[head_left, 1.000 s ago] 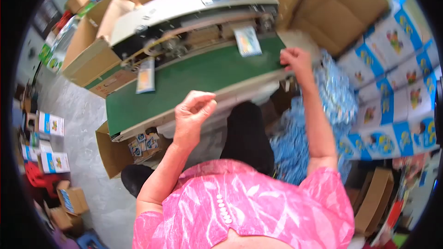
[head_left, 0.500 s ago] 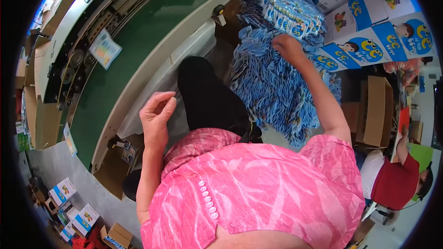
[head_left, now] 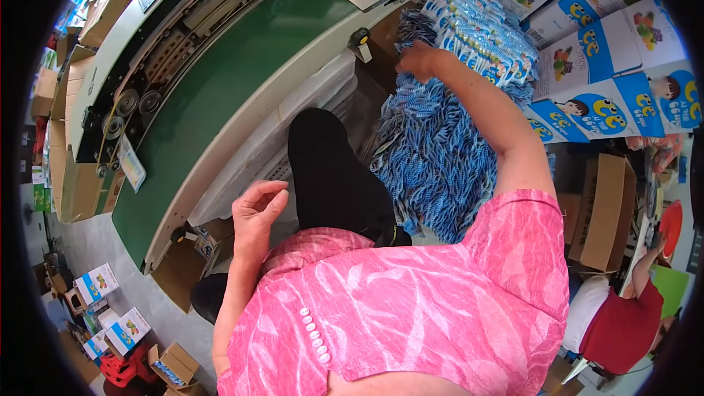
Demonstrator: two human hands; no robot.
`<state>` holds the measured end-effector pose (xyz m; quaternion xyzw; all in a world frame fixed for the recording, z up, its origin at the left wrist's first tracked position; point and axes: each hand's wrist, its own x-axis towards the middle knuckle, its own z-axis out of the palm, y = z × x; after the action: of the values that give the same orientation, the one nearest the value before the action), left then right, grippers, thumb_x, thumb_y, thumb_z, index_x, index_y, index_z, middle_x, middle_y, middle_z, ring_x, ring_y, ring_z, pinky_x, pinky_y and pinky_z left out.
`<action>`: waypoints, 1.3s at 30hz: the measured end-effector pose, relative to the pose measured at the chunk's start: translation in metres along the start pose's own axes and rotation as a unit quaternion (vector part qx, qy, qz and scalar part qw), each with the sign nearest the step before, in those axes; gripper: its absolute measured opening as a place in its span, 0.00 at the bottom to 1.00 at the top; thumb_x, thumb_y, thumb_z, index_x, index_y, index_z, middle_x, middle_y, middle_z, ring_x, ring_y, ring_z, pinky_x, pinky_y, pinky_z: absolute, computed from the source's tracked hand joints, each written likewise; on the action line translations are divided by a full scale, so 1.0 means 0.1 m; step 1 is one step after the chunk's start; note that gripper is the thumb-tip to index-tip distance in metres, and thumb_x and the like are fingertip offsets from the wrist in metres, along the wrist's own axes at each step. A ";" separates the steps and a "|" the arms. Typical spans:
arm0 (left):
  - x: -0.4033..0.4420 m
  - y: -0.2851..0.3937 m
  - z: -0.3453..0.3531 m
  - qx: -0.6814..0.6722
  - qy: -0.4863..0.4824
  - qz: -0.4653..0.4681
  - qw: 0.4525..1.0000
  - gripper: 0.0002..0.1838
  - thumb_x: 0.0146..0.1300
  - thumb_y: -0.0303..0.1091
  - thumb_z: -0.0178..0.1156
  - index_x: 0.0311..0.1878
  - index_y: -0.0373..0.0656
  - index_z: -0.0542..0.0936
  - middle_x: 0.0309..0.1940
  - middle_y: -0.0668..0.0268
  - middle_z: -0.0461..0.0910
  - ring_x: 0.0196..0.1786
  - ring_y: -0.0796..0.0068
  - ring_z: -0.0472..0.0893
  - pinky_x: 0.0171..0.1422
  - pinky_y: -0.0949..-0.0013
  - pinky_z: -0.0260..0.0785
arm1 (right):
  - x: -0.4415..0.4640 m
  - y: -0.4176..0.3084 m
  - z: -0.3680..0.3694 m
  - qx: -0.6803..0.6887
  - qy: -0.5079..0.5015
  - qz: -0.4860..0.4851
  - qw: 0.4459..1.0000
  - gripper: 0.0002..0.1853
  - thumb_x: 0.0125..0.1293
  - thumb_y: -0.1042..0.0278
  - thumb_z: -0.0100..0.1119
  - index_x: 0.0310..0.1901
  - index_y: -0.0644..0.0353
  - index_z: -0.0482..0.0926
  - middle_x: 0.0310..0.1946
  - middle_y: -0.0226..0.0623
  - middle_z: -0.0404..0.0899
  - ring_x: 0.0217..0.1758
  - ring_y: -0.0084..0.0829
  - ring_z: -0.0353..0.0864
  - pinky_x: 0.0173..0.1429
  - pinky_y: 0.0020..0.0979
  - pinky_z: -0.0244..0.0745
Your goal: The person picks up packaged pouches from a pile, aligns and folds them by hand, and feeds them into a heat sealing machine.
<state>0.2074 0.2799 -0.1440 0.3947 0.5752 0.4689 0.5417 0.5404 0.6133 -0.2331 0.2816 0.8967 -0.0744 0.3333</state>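
Note:
My right hand (head_left: 419,61) reaches over a heap of blue striped packet strips (head_left: 440,150), at its upper left side by a darker bunch (head_left: 415,28). Its fingers point down with a gap between them, and I make out nothing held; the tips are partly hidden. Beside it lies a stack of glossy light-blue packets (head_left: 480,26). Above my lap, my left hand (head_left: 257,209) hovers empty, fingers loosely bent, with a narrow gap to the thumb. It is nearest to the edge of the green conveyor belt (head_left: 220,95).
One flat packet (head_left: 132,164) lies at the belt's far side, near the rollers. Printed blue-and-white cartons (head_left: 616,110) stand at upper right, with an open brown box (head_left: 605,213) below them. Another person in a red top (head_left: 623,330) is at far right.
My right hand has moved left across the heap to the darker bunch. The packet on the belt has shifted down and left. Another packet has gone from the belt's lower end. My left hand keeps its shape.

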 end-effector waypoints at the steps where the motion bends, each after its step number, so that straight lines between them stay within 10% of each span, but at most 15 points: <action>1: 0.02 0.00 0.02 -0.003 -0.004 -0.003 1.000 0.08 0.60 0.24 0.64 0.43 0.38 0.83 0.34 0.74 0.76 0.38 0.86 0.74 0.45 0.81 0.64 | -0.05 0.01 0.00 -0.031 0.005 -0.019 0.999 0.30 0.49 0.76 0.58 0.58 0.48 0.75 0.51 0.40 0.78 0.61 0.47 0.71 0.60 0.44 0.68; 15: 0.10 -0.07 0.05 -0.001 -0.013 -0.023 1.000 0.07 0.61 0.25 0.64 0.42 0.39 0.83 0.33 0.75 0.77 0.37 0.86 0.75 0.45 0.80 0.66 | -0.26 0.09 0.12 0.162 0.093 -0.050 0.981 0.21 0.44 0.78 0.62 0.45 0.57 0.82 0.39 0.44 0.83 0.47 0.50 0.79 0.50 0.41 0.74; 18: 0.12 -0.08 0.07 0.008 -0.018 -0.031 0.999 0.07 0.60 0.26 0.65 0.42 0.39 0.83 0.34 0.75 0.78 0.38 0.86 0.75 0.45 0.80 0.66 | -0.37 0.27 0.17 0.247 0.246 -0.042 0.936 0.20 0.44 0.80 0.64 0.44 0.58 0.83 0.36 0.43 0.84 0.44 0.45 0.82 0.48 0.38 0.75; 26: 0.19 -0.12 0.16 0.030 -0.044 -0.040 0.998 0.07 0.61 0.25 0.64 0.43 0.39 0.83 0.32 0.75 0.75 0.37 0.87 0.73 0.43 0.81 0.64 | -0.59 0.46 0.16 0.370 0.266 0.043 0.889 0.20 0.46 0.83 0.62 0.45 0.61 0.83 0.35 0.38 0.85 0.37 0.26 0.82 0.45 0.29 0.75; 31: 0.20 -0.21 0.14 0.039 -0.059 -0.023 0.997 0.08 0.60 0.25 0.65 0.43 0.39 0.83 0.33 0.73 0.76 0.37 0.85 0.74 0.41 0.80 0.65 | -0.84 0.58 0.06 0.402 0.343 0.044 0.848 0.20 0.46 0.78 0.62 0.45 0.58 0.83 0.30 0.38 0.84 0.34 0.31 0.82 0.44 0.33 0.75; 35: 0.26 -0.14 0.19 0.084 -0.091 0.053 0.991 0.11 0.56 0.28 0.68 0.43 0.38 0.83 0.36 0.68 0.79 0.38 0.79 0.77 0.41 0.77 0.67 | -1.16 0.48 -0.30 0.450 0.320 0.080 0.830 0.18 0.46 0.84 0.59 0.42 0.62 0.83 0.29 0.32 0.83 0.33 0.20 0.77 0.41 0.25 0.74; 39: 0.50 0.26 0.48 0.287 -0.063 0.349 0.890 0.33 0.44 0.34 0.76 0.56 0.37 0.76 0.52 0.55 0.78 0.55 0.60 0.77 0.58 0.64 0.70 | -1.29 -0.02 -0.80 0.494 0.254 0.008 0.831 0.17 0.46 0.84 0.59 0.41 0.63 0.83 0.29 0.29 0.83 0.33 0.18 0.77 0.39 0.24 0.73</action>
<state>0.2483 0.3401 -0.1301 0.7367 0.4746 0.4166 0.2419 0.5744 0.5784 -0.0890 0.4246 0.7913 -0.4307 -0.0894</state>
